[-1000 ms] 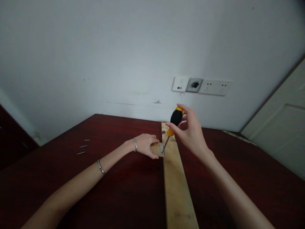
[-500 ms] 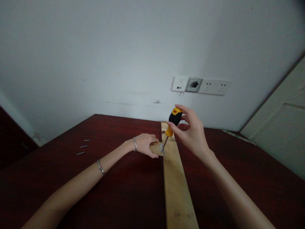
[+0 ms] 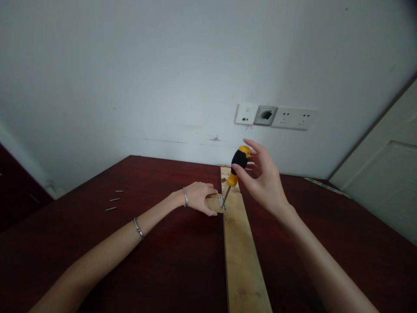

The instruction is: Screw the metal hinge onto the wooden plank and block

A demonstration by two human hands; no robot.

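In my right hand point(image 3: 263, 178) is a yellow and black screwdriver point(image 3: 240, 159), gripped by the handle between thumb and fingers. Its shaft slants down to a small metal bracket or hinge point(image 3: 221, 202) where two pieces of wood meet. My left hand point(image 3: 199, 198) grips a short wooden block point(image 3: 213, 204), thumb on the near side and fingers on the far side. That block butts against the left edge of a long wooden plank point(image 3: 243, 256). Whether the tip sits in a screw is too small to tell.
Several parts lie about: three screws or nails point(image 3: 113, 199) on the dark red tabletop point(image 3: 163, 261) at left, a thin printed strip point(image 3: 325, 187) at the back right. Behind stands a white wall with sockets point(image 3: 295, 118). A pale door point(image 3: 387, 174) is on the right.
The screwdriver handle has turned a little in my right hand, and its fingers have shifted and opened slightly around the handle's top. My left hand stays on the block.
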